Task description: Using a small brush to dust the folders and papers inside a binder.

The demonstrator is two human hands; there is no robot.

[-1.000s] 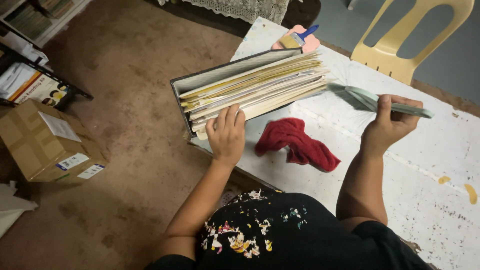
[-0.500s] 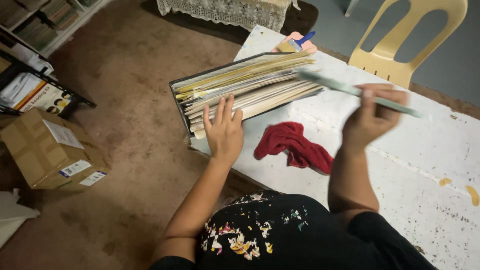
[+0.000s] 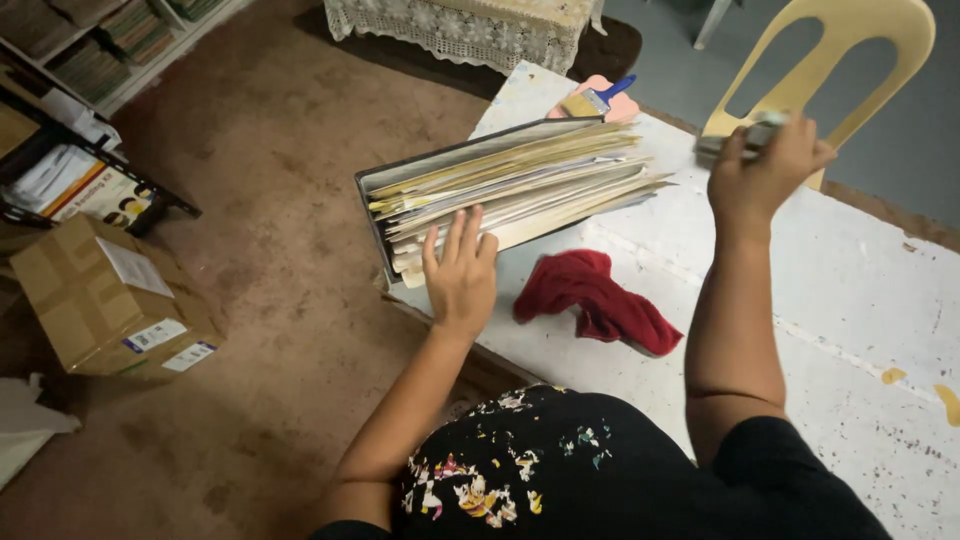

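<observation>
A thick binder (image 3: 500,185) stuffed with yellowed papers lies open-edged on the near left corner of a white table (image 3: 850,300). My left hand (image 3: 460,275) rests flat on its near edge, fingers spread. My right hand (image 3: 765,175) is raised above the table, closed around a thin grey-green folder or booklet (image 3: 735,140) that is blurred. A crumpled dark red cloth (image 3: 600,300) lies on the table between my arms.
A paintbrush with a blue handle (image 3: 595,98) lies on a pink item behind the binder. A yellow plastic chair (image 3: 850,50) stands beyond the table. A cardboard box (image 3: 110,300) and shelves of books sit on the brown floor at left. A lace-covered table (image 3: 470,30) is farther back.
My right hand has lifted the grey-green item up and away from the table toward the chair. My left hand has stayed on the binder.
</observation>
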